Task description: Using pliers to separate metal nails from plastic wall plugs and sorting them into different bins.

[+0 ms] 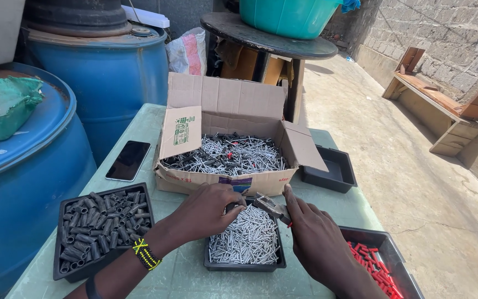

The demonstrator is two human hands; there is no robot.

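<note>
A small metal tool (271, 206) is gripped by the right hand (319, 243) over the tray of pins (245, 243). The left hand (208, 211) is closed on a dark piece (231, 208); careful alignment with the tool seems needed next.

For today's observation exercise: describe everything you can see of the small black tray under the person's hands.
The small black tray is a shallow rectangular dish, apparently plastic, lying flat on the green table in front of the cardboard box. It holds a heap of thin silvery metal pins. The left hand and right hand reach over its far edge.
</note>
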